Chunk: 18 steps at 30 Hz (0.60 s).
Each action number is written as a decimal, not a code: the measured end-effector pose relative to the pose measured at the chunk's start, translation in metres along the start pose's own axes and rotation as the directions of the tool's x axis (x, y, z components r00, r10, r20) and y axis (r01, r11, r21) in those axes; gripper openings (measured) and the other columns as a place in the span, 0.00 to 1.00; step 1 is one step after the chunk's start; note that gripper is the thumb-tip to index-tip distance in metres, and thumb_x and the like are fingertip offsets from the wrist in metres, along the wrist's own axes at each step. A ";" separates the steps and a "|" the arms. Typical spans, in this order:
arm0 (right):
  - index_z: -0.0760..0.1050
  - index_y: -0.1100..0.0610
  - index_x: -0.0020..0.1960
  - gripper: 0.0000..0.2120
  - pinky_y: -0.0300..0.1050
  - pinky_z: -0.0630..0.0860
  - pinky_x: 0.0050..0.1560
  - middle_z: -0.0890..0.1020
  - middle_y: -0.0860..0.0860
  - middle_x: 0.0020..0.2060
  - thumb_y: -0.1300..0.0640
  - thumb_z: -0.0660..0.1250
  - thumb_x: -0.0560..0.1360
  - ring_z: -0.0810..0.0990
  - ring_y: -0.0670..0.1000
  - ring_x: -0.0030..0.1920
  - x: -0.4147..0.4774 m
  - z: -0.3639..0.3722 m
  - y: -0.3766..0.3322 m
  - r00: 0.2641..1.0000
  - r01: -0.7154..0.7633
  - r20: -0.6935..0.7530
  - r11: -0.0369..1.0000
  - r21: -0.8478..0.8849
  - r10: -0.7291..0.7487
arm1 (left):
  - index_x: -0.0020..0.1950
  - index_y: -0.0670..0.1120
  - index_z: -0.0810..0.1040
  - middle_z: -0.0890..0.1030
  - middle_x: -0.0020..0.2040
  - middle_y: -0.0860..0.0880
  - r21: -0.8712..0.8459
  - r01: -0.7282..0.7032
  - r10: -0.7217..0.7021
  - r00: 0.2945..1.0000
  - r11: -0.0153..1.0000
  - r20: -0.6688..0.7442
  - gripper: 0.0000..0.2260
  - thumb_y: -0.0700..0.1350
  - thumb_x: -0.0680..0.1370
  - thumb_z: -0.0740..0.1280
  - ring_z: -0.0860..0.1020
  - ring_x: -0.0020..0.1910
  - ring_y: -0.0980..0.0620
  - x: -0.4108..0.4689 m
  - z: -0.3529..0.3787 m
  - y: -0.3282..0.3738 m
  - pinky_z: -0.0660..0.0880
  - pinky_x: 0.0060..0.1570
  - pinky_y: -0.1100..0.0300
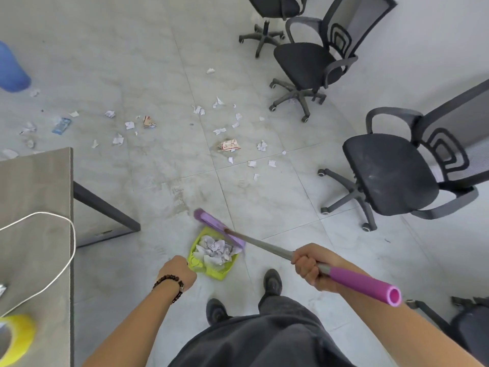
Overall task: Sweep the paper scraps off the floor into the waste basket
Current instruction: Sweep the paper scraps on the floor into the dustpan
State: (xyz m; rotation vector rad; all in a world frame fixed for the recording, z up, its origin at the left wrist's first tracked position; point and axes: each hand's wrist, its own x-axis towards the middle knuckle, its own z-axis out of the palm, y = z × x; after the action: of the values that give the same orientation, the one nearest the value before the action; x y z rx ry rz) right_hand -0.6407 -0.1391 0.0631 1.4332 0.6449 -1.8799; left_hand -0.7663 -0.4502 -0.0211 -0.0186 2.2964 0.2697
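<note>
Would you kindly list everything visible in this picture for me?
paper scraps: many, white, scattered over the floor
printed wrappers: two, red-and-white, among the scraps
flat packet: one, blue, floor at left
dustpan: one, lime green, by the feet, holding crumpled scraps
broom: one, purple head, pink grip, head at the dustpan
container: one, blue, far left, cropped
office chairs: three, black, right side; a fourth cropped lower right
table: one, grey, left
cable: one, white, on the table
tape roll: one, yellow, table's near end
left hand: grips the dustpan
right hand: grips the broom shaft
</note>
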 end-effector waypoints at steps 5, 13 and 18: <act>0.62 0.53 0.35 0.13 0.32 0.60 0.13 0.62 0.45 0.21 0.66 0.59 0.75 0.60 0.42 0.16 -0.001 0.007 -0.004 0.990 0.138 -0.013 0.985 0.103 -0.137 | 0.31 0.46 0.63 0.66 0.28 0.49 -0.072 -0.028 0.026 0.999 0.997 -0.029 0.12 0.35 0.70 0.61 0.64 0.27 0.49 0.010 -0.020 0.012 0.59 0.26 0.62; 0.61 0.53 0.34 0.16 0.31 0.58 0.14 0.63 0.45 0.20 0.66 0.57 0.77 0.60 0.42 0.15 -0.002 0.013 -0.072 0.924 0.378 -0.106 0.918 0.120 -0.366 | 0.29 0.47 0.61 0.64 0.26 0.50 -0.068 -0.106 0.100 0.991 0.992 -0.086 0.14 0.36 0.70 0.62 0.62 0.26 0.49 0.052 -0.053 0.068 0.55 0.27 0.61; 0.65 0.54 0.40 0.11 0.31 0.59 0.18 0.65 0.47 0.22 0.69 0.56 0.75 0.61 0.43 0.18 0.030 0.000 -0.163 0.867 0.461 -0.176 0.884 -0.079 -0.467 | 0.30 0.47 0.62 0.65 0.28 0.49 -0.061 -0.114 0.109 0.990 0.992 -0.086 0.12 0.37 0.70 0.61 0.63 0.28 0.48 0.099 -0.080 0.133 0.57 0.29 0.61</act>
State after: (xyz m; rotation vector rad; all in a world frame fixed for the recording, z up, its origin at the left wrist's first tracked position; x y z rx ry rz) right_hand -0.7702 -0.0399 0.0321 1.5459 1.2015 -2.0862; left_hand -0.9055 -0.3293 -0.0166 0.0664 2.3732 0.4088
